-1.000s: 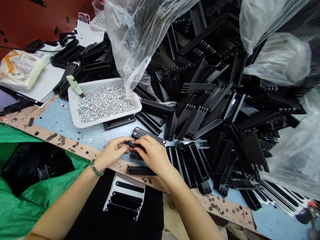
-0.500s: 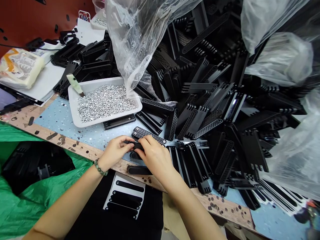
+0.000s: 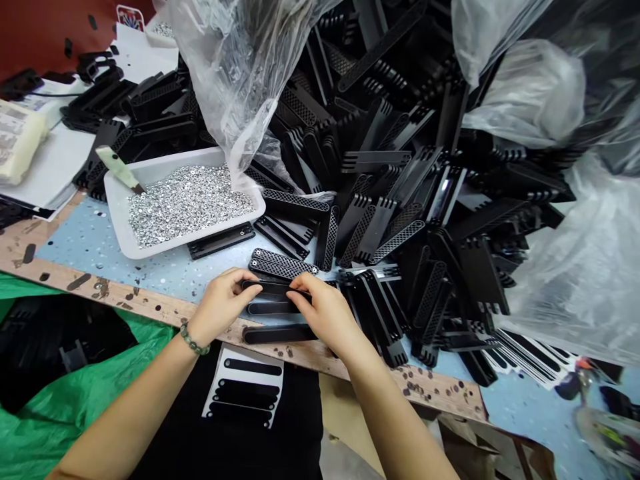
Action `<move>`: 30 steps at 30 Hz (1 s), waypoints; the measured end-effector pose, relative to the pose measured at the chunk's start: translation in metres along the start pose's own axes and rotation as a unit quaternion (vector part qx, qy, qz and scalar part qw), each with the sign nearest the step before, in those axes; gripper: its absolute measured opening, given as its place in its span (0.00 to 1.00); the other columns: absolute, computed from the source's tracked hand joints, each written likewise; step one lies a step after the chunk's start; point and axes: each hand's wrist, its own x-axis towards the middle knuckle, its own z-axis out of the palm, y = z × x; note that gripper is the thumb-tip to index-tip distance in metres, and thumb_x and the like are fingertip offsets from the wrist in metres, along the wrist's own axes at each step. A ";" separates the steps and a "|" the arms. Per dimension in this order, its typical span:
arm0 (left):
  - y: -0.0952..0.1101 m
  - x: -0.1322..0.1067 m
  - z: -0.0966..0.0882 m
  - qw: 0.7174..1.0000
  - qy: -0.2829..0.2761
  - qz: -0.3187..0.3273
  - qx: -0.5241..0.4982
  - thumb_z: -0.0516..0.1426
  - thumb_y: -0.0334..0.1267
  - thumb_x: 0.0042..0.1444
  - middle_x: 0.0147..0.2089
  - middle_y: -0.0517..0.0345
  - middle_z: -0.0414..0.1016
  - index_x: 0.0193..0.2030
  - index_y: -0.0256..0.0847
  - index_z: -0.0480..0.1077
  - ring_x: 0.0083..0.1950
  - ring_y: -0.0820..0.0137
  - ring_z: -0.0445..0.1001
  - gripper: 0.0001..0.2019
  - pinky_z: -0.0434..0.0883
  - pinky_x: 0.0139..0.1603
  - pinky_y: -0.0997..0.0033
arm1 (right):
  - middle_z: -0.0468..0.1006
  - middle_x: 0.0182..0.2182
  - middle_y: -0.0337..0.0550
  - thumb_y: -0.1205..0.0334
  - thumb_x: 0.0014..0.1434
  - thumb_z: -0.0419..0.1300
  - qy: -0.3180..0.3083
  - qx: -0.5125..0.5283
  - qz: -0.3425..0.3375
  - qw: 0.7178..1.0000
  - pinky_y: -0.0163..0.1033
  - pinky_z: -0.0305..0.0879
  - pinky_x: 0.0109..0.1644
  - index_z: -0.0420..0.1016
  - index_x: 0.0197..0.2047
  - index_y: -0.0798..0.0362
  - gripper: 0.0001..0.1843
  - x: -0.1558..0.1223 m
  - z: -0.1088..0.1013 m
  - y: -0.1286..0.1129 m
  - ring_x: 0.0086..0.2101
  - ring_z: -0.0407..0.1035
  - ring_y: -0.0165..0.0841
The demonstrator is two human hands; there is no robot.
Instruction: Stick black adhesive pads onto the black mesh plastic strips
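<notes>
My left hand (image 3: 223, 305) and my right hand (image 3: 320, 313) hold a long black bar (image 3: 270, 289) from either end, just above the blue speckled mat (image 3: 100, 250). A second black bar (image 3: 273, 308) lies right below it, partly hidden by my right hand. A third black bar (image 3: 280, 334) rests closer to the table's front edge. Just beyond my hands lies a black mesh strip (image 3: 283, 265) with silver rings at its ends. A bead bracelet (image 3: 193, 342) circles my left wrist.
A white tray (image 3: 165, 243) of silver rings (image 3: 187, 203) holds a green-handled craft knife (image 3: 117, 167). A large heap of black mesh parts (image 3: 390, 200) and clear plastic bags (image 3: 230, 73) fill the back. A white sheet with black bars (image 3: 243, 393) lies on my lap; green plastic (image 3: 60, 393) hangs left.
My hands have spread apart along the black bar, which now shows its full length. The whole view has shifted, so the table contents sit further left and higher.
</notes>
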 end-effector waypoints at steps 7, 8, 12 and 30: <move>0.000 0.003 -0.001 1.000 -0.018 -0.005 -0.010 0.58 0.43 0.55 0.40 0.56 0.75 0.38 0.40 0.72 0.30 0.71 0.73 0.09 0.70 0.35 0.69 | 0.73 0.27 0.34 0.64 0.60 0.57 -0.009 -0.001 0.027 1.000 0.35 0.57 0.34 0.65 0.36 0.48 0.03 0.004 -0.001 0.000 0.28 0.68 0.31; 0.000 0.003 -0.001 1.000 -0.020 -0.005 -0.009 0.58 0.43 0.54 0.40 0.56 0.75 0.38 0.40 0.72 0.30 0.71 0.73 0.09 0.70 0.35 0.69 | 0.72 0.26 0.33 0.64 0.59 0.58 -0.010 -0.009 0.032 0.999 0.35 0.56 0.33 0.64 0.36 0.48 0.05 0.006 -0.001 -0.001 0.27 0.66 0.30; 0.000 0.005 -0.003 1.000 -0.030 -0.009 -0.001 0.59 0.43 0.53 0.39 0.56 0.75 0.38 0.40 0.72 0.29 0.71 0.72 0.10 0.69 0.33 0.69 | 0.70 0.23 0.31 0.64 0.57 0.61 -0.014 -0.040 0.039 0.998 0.35 0.55 0.30 0.64 0.34 0.49 0.07 0.012 -0.004 -0.004 0.24 0.65 0.30; 0.019 -0.025 -0.011 0.988 0.088 0.077 0.099 0.57 0.44 0.59 0.40 0.56 0.74 0.46 0.42 0.71 0.25 0.74 0.70 0.12 0.68 0.31 0.71 | 0.74 0.44 0.52 0.72 0.60 0.57 0.275 -0.053 -0.190 0.941 0.47 0.70 0.46 0.65 0.60 0.52 0.24 -0.086 0.013 0.008 0.44 0.69 0.39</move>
